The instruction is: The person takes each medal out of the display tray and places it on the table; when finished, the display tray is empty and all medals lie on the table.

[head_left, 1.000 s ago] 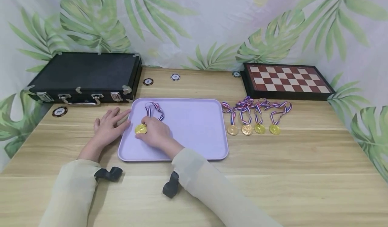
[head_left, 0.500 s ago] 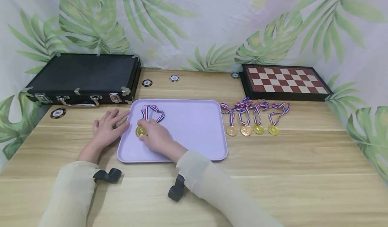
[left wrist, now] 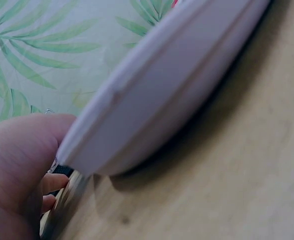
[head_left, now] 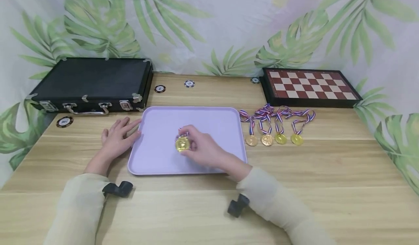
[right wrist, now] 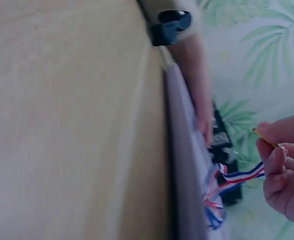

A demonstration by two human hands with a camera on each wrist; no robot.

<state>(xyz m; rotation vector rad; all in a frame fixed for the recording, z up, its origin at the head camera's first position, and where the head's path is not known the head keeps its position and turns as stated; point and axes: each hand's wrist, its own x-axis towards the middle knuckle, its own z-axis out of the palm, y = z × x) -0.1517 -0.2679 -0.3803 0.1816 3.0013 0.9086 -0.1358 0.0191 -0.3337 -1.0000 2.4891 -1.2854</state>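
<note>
A gold medal (head_left: 182,143) is pinched on edge in the right hand (head_left: 204,151), its face turned leftward, above the tray (head_left: 216,123). Its ribbon (right wrist: 230,186) trails down onto the tray. The left hand (head_left: 116,137) is laid flat, fingers relaxed, at the tray's left rim.

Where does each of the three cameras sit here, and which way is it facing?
Head: worn up high, looking forward and down at the table; both sleeves, the left hand at the tray edge, the right hand pinching a medal.
Left wrist: low by the table, looking along the tray rim; palm and fingers show.
Right wrist: low, turned sideways, looking across the tray; fingers pinch the medal, ribbon hanging.
Shared: tray and leafy backdrop in all.
</note>
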